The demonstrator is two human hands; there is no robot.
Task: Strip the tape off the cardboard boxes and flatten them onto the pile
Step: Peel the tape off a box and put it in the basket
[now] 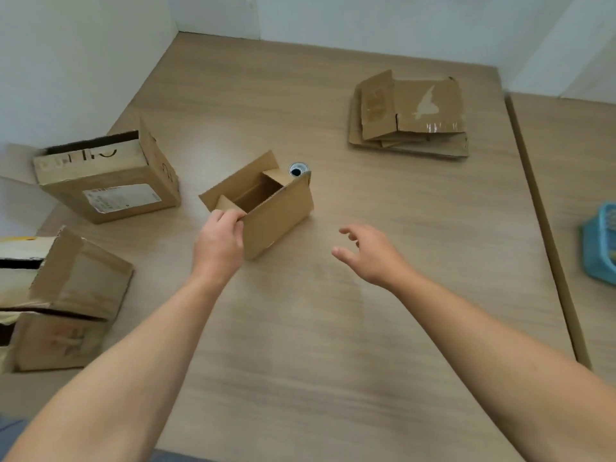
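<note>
A small open cardboard box (276,215) stands in the middle of the wooden table (300,328), its flaps up. My left hand (220,243) grips the box's near left corner, fingers curled over the rim. My right hand (368,253) hovers above the table to the right of the box, fingers spread and holding nothing. A pile of flattened cardboard (410,115) lies at the far right of the table, with a strip of clear tape on its top sheet.
A larger labelled box (110,185) stands at the left. Two more open boxes (63,301) sit at the near left edge. A round cable hole (297,170) shows just behind the small box. A blue basket (601,245) sits on the adjoining table at right.
</note>
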